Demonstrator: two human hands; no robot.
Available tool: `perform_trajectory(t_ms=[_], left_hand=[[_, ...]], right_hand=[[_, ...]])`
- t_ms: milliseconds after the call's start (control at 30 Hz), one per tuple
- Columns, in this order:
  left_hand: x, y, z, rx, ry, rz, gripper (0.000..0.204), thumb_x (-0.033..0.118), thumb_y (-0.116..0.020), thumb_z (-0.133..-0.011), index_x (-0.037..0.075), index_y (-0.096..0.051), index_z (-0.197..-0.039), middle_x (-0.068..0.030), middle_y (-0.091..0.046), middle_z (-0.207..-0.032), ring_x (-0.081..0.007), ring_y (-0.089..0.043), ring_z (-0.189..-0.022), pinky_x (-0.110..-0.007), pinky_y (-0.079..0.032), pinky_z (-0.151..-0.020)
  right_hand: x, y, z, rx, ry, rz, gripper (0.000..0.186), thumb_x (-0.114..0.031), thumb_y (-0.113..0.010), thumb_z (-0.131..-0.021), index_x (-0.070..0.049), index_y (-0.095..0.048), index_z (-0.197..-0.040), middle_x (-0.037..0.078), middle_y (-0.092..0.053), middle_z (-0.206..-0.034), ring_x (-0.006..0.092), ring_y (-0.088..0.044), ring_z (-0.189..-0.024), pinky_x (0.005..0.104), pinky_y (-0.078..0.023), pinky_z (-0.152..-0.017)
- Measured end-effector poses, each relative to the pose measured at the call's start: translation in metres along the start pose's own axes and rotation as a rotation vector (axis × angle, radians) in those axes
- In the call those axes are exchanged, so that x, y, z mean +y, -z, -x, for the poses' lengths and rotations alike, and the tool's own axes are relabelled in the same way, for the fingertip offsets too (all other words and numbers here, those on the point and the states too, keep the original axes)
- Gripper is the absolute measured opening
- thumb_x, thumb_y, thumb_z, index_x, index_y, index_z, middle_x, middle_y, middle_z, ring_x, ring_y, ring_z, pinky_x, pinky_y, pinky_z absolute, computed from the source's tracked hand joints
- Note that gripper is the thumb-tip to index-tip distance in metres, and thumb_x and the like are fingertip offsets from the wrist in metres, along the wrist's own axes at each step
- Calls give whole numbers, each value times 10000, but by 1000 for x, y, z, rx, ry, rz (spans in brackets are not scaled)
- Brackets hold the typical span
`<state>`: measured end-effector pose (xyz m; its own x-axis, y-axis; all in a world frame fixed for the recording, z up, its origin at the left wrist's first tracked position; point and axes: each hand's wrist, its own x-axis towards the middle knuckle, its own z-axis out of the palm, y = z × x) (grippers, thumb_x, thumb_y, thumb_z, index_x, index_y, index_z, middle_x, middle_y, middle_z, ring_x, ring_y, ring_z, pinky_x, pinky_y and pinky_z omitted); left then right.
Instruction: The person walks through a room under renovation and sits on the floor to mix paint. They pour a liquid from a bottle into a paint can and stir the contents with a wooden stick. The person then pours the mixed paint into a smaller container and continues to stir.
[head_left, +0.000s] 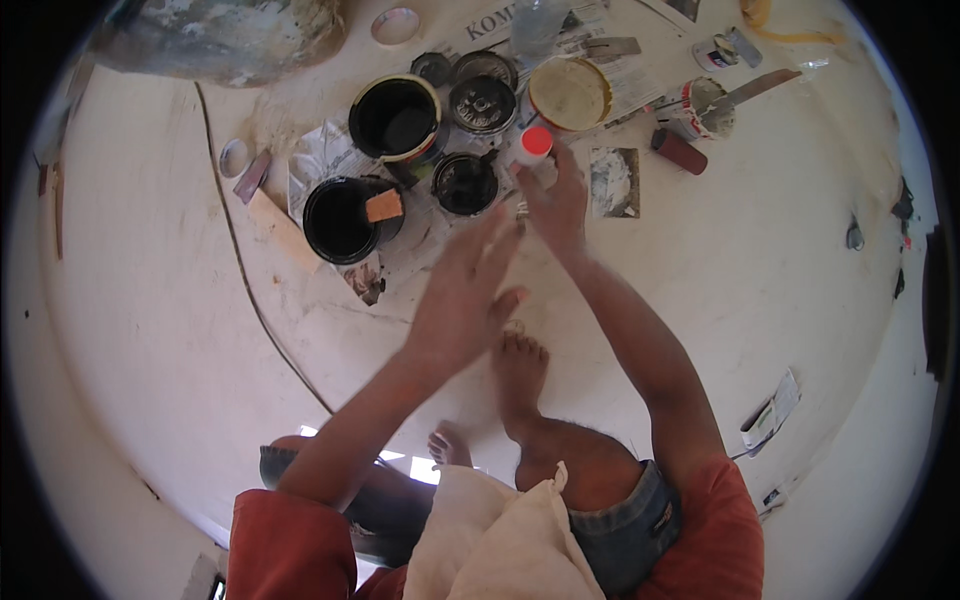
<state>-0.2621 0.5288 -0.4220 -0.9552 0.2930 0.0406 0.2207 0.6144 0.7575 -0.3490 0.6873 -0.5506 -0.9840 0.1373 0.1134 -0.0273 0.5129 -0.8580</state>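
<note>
My right hand [553, 195] grips a small white bottle with a red cap [536, 143] near the paint containers. My left hand [465, 285] is raised with fingers apart, slightly blurred, below a dark open tin [465, 183]. Left of it stands a can of black paint [330, 223] with an orange-brown block [385, 206] on its rim. Behind that is a larger open can of dark paint [385, 115], beside black lids [483, 103]. A round tub with a pale surface [569, 93] sits just beyond the bottle. The containers rest on newspaper [310, 148].
At right are a bucket [706, 108] with a scraper, a red-brown cylinder [679, 152] and a smudged card [615, 182]. A cord [240, 270] runs down the left side, near a wooden strip [283, 231]. A large stained bag-like object [215, 35] lies at upper left.
</note>
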Motion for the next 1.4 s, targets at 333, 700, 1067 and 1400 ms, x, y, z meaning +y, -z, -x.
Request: perform_trajectory(t_ms=[333,700,1067,1400], left_hand=[[-25,-8,172,-328,571,145,266,175,-657,-897,50,-646,-1132,-138,-631,-1148,-342,-589,-1102,-427,-461,-953],[-53,71,140,57,750,251,251,173,-596,-946,-7,-637,-1117,-182,-640,-1114,-322,-640,-1021,-389,-496,-868],[-62,49,164,-112,686,275,273,207,-615,-938,25,-642,-1140,-162,-649,-1065,-337,-632,-974,-425,-494,-849],[-60,41,156,-103,496,218,292,201,-624,-927,37,-632,-1168,-158,-641,-1076,-330,-635,-985,-427,-496,-861]], right_hand=[[-4,-14,17,84,141,91,598,-169,-754,-808,23,-510,-1319,175,-609,-1165,356,-537,-1129,450,-396,-991],[-127,-71,14,-428,214,-335,240,-199,-715,-889,-31,-692,-1059,86,-677,-921,216,-625,-855,343,-482,-816],[-189,15,-81,-106,92,-349,260,-272,-632,-968,-25,-710,-993,-47,-611,-763,14,-444,-613,206,-345,-528],[-135,-78,-99,-380,430,189,255,-296,-640,-928,-50,-686,-974,183,-675,-757,340,-665,-701,397,-491,-641]])
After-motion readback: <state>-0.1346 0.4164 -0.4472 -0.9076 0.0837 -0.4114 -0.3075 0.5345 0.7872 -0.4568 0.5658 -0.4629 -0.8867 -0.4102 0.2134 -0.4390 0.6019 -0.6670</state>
